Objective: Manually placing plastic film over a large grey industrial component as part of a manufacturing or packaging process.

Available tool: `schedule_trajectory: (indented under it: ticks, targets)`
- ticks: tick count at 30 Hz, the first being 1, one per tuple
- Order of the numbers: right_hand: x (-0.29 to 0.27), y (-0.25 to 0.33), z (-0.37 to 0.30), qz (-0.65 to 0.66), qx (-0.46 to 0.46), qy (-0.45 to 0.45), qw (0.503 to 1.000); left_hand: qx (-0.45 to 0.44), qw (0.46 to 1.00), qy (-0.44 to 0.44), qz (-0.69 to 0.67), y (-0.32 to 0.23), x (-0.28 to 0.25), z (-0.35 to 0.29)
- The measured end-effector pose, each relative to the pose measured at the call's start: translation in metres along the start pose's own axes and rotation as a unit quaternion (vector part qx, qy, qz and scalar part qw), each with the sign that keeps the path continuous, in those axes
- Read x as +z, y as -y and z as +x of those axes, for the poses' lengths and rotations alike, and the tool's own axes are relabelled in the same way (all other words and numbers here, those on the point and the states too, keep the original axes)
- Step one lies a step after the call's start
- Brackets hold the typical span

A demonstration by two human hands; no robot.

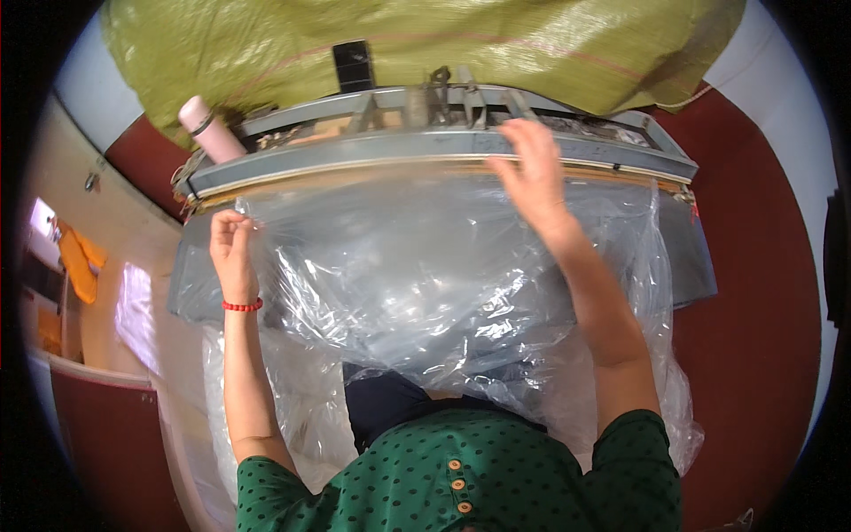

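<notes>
Dark green dotted short-sleeved top (496,470), orange buttons (458,485), red beaded wristband (241,306)

Plastic sheet (417,275): I see it draped over the machine's (443,151) near edge.
Bottle (211,129): on machine's left end.
Woven sack (425,44): behind machine.
My left hand (232,248): sheet's left edge.
My right hand (530,168): machine's front rail.

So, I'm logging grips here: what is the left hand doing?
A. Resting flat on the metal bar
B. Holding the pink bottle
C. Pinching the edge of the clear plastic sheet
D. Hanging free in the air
C: the left hand has its fingers closed on the clear plastic sheet, near its upper left edge.
</notes>
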State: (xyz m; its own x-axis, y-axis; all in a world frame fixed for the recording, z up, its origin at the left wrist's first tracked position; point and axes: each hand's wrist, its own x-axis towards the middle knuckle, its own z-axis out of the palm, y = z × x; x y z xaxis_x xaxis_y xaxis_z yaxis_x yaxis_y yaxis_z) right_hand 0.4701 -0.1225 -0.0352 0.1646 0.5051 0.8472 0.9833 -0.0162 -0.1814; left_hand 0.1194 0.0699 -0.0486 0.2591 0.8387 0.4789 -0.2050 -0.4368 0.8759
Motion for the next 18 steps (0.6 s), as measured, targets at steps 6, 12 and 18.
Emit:
schedule_trajectory:
  ticks: [6,12,18]
  targets:
    - [0.041,0.008,-0.06,0.278,0.214,0.147,0.925,-0.004,0.988,-0.113,0.104,0.011,-0.077,-0.027]
    - [-0.108,-0.133,-0.138,0.009,0.373,0.023,0.928,0.058,0.767,0.09,0.632,0.039,-0.136,-0.096]
    - [-0.218,-0.198,-0.199,-0.232,0.403,0.072,0.882,0.079,0.893,-0.003,0.443,-0.015,-0.054,-0.152]
